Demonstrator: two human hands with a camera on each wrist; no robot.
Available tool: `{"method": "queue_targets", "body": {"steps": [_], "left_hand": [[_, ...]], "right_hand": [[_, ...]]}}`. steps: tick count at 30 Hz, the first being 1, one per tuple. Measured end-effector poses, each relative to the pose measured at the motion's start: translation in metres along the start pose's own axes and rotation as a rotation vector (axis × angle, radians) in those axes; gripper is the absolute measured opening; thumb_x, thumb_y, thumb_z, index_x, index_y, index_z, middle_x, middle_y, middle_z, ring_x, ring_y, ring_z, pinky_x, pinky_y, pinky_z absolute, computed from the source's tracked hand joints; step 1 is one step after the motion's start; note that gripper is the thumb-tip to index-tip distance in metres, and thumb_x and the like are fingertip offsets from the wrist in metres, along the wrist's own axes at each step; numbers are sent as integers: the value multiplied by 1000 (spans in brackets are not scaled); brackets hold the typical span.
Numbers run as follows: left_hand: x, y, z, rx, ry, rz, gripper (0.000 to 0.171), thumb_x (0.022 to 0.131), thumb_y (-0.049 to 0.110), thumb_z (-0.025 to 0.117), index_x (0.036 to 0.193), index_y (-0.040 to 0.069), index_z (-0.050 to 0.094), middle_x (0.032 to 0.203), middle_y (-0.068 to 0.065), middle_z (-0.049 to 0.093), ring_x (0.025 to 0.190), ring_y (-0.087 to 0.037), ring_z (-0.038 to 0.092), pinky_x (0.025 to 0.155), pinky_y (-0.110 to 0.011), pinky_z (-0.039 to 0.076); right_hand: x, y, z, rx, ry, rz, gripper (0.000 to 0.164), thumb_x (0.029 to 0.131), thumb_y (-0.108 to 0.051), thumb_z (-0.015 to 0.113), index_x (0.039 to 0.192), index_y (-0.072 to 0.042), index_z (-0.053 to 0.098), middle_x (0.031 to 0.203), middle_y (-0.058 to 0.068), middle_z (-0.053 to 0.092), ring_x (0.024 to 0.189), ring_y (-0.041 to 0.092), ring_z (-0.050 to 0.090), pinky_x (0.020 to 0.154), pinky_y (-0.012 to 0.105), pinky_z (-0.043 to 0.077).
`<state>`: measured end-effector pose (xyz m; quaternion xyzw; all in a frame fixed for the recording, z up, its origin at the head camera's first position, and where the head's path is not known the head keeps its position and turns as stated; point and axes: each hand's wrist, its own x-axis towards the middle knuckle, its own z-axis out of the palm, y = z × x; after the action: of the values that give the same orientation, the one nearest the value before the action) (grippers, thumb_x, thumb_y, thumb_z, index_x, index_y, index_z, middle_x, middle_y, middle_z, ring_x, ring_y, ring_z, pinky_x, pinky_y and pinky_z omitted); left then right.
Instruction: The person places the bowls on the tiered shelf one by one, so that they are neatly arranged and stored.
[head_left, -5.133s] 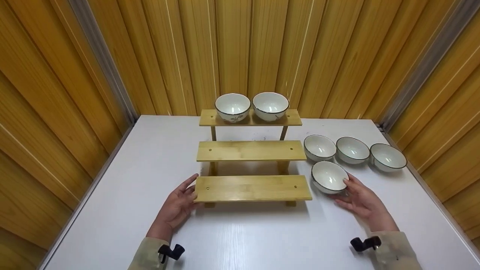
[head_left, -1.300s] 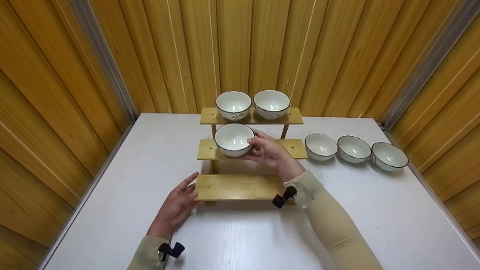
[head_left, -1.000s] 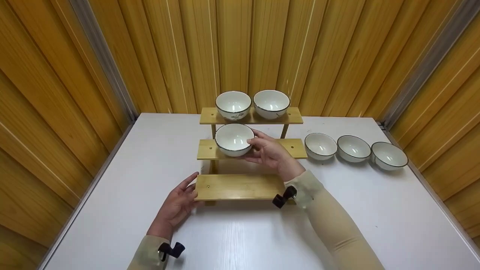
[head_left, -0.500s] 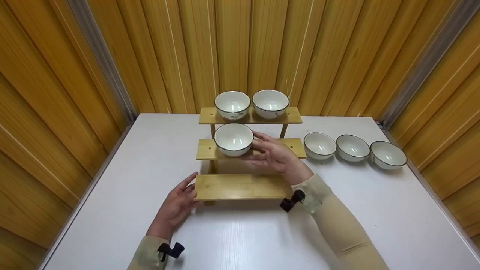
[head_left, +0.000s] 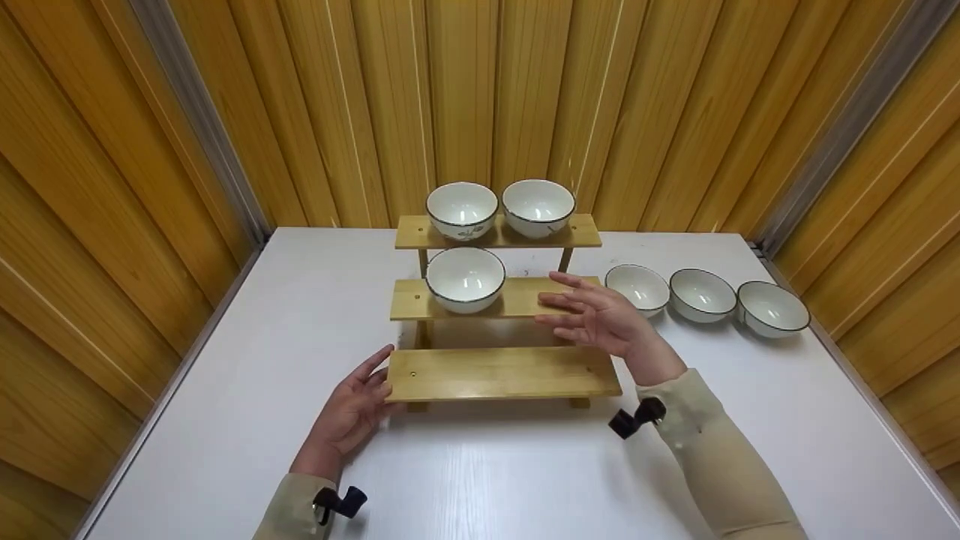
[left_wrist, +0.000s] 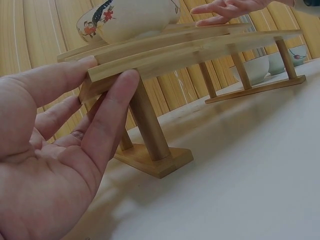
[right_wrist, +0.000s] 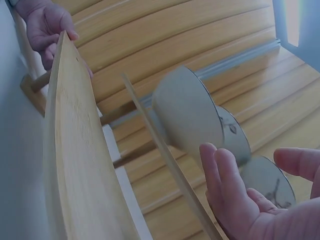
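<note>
Centrally, a three-tier wooden stand (head_left: 517, 300) stood on the white table (head_left: 480, 472). One white ceramic bowl (head_left: 465, 283) sat upright on the left half of the middle shelf (head_left: 525, 296). Two similar bowls, a left upper bowl (head_left: 462, 214) and a right upper bowl (head_left: 538, 210), stood side by side on the top shelf (head_left: 409, 234). Three further bowls rested in a row on the table to the right of the stand: the near bowl (head_left: 643, 283), the centre bowl (head_left: 702, 296) and the far bowl (head_left: 773, 309).

The left hand (head_left: 352, 412) was at the left end of the lowest shelf (head_left: 504, 373). The head view showed little of its grip; the left wrist view showed the board end pinched between digits above and below it. That view also exposed the round front post (left_wrist: 149, 120) and the red and dark-blue print (left_wrist: 106, 13) on a bowl's outer wall, neither discernible from the head.

The right hand (head_left: 600, 319) was unloaded, its fingers spread over the right end of the middle shelf. In the right wrist view the fingertips (right_wrist: 208, 150) overlapped the middle-shelf bowl's outline, so contact could not be judged there; the head view showed a distinct gap.
</note>
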<state>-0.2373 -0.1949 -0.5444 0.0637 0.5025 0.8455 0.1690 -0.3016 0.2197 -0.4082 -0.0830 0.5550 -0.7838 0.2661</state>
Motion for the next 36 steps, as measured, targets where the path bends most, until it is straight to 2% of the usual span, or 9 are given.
{"method": "queue_targets", "body": {"steps": [5,7,10,15,18,24,30,36], "left_hand": [[-1,1,0,-20,4,0,71,101,-5,55,163,13,25,140,-5,57,119,-18,66,94,-33,57],[-1,1,0,-16,11,0,72,100,-5,55,164,13,25,140,-5,57,118,-18,66,94,-34,57],[-2,1,1,-3,18,-4,73,100,-4,55,164,13,23,141,-5,57,119,-19,65,95,-35,56],[-2,1,1,5,20,-9,73,101,-3,56,164,14,23,143,-6,56,120,-20,65,97,-36,57],[-2,1,1,9,17,-9,73,101,-3,55,164,13,23,143,-6,56,122,-21,65,97,-37,57],[-1,1,1,24,23,-14,72,101,-2,55,164,13,24,143,-5,56,123,-21,65,97,-37,57],[-1,0,1,8,20,-2,72,101,-4,56,164,13,25,140,-5,56,120,-19,64,95,-34,57],[-1,0,1,15,-4,15,72,101,-3,56,164,12,24,139,-4,57,119,-17,65,95,-32,57]], "right_hand": [[-19,-1,-24,-26,2,-36,57,112,-19,41,163,-9,19,142,9,57,116,25,71,92,32,59],[-27,-2,-32,-30,11,-43,55,112,-19,39,162,-10,20,141,8,58,118,25,70,96,33,58],[-38,-3,-42,-45,32,-56,46,113,-19,38,158,-15,32,139,5,62,118,23,71,98,33,57],[-60,-4,-62,-45,57,-92,34,113,-19,34,140,-27,54,135,1,68,119,21,71,97,32,57],[-74,-2,-76,4,62,-109,35,114,-18,31,135,-28,57,135,1,69,119,22,71,98,32,57],[-101,2,-106,154,118,-139,37,113,-14,32,132,-21,62,129,6,72,116,28,72,95,35,59],[-126,7,-137,329,129,-162,35,112,-13,32,128,-17,63,128,11,72,117,33,71,98,38,58],[-149,11,-170,510,216,-143,28,111,-16,38,119,-16,65,119,16,73,112,37,73,98,42,58]]}}
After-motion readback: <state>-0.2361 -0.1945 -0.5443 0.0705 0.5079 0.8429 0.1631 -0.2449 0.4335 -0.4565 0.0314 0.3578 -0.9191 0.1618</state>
